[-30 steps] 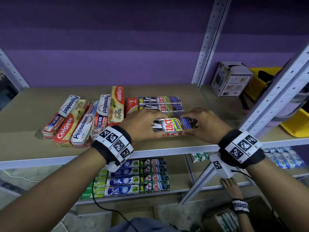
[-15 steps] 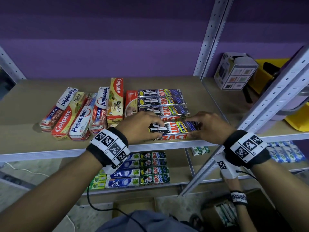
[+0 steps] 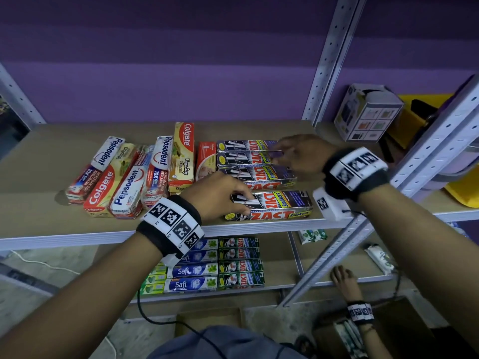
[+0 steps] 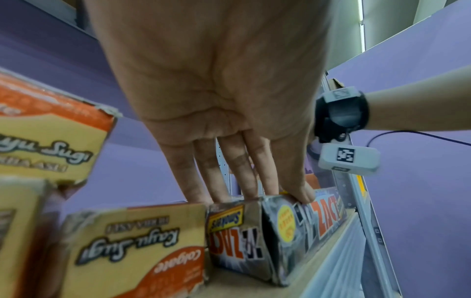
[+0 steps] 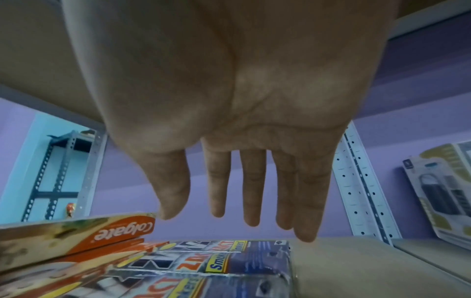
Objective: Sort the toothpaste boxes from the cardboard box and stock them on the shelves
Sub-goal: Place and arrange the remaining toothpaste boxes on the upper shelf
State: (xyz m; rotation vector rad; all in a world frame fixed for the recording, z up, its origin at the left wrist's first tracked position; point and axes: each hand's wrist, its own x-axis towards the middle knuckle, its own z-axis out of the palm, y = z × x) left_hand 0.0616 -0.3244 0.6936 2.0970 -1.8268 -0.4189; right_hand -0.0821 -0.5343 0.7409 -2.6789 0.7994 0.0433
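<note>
A dark Zact Smokers box [image 3: 282, 206] lies along the front edge of the upper shelf [image 3: 39, 208]. My left hand [image 3: 242, 203] grips its left end; in the left wrist view the fingers [image 4: 229, 181] curl over the top and the thumb presses the front face of the box [image 4: 288, 227]. Behind it lie three more Zact boxes [image 3: 248, 161] side by side. My right hand [image 3: 281, 154] hovers just over their right ends with straight fingers and holds nothing. The right wrist view shows it [image 5: 242, 219] open above those boxes [image 5: 229, 262].
Colgate and Pepsodent boxes [image 3: 129, 182] fill the shelf's left part. Safi and Zact boxes [image 3: 191, 270] sit on the lower shelf. A white carton [image 3: 368, 115] stands back right beyond an upright post [image 3: 326, 60]. Another person's hand [image 3: 344, 281] reaches near a floor cardboard box [image 3: 337, 338].
My right hand has let go of the front Zact box and moved back over the rear Zact boxes. The left hand stays on the front box, now lying at the shelf edge.
</note>
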